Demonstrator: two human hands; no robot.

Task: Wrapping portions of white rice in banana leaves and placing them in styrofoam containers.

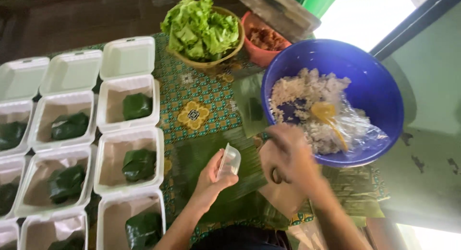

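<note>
My left hand (210, 180) holds a small clear plastic cup (229, 160) above a flat banana leaf (199, 151) spread on the patterned cloth. My right hand (288, 156) is blurred with its fingers curled, just in front of the big blue bowl (374, 87); I cannot tell whether it holds anything. The bowl contains cooked rice (307, 94), a yellow scoop (324, 113) and a clear plastic bag (357, 127).
White foam boxes (127, 58) stand open in rows at the left, each with a folded green leaf parcel (137, 106) inside. A bowl of lettuce (201, 29) and an orange bowl of brown food (261, 41) sit at the back. More leaf strips (249, 106) lie beside the blue bowl.
</note>
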